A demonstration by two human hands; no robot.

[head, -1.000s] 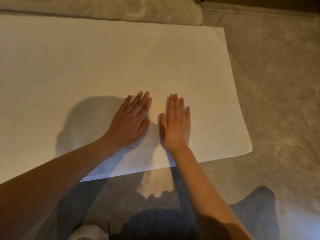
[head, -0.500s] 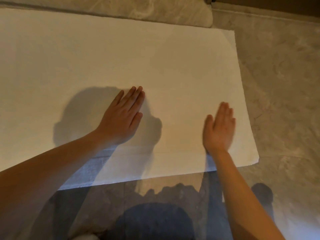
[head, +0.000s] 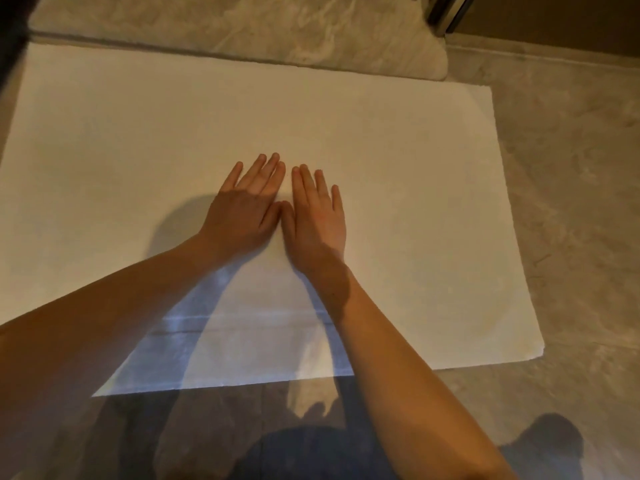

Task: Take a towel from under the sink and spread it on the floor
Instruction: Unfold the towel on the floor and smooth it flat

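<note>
A large white towel lies flat and unfolded on the marble floor and fills most of the view. Both palms press down on its middle, side by side with the thumbs touching. My left hand has its fingers stretched out and slightly apart. My right hand is flat beside it, fingers pointing away from me. Neither hand holds anything. The towel's near left corner is hidden under my left forearm.
Grey-beige marble floor surrounds the towel on the right and near side. A raised marble step runs along the towel's far edge. A metal frame post stands at the top right. My dark-clothed knees are at the bottom.
My right hand slid out to the towel's right edge and has come back to the middle next to my left hand. The left hand shifted slightly forward and right.
</note>
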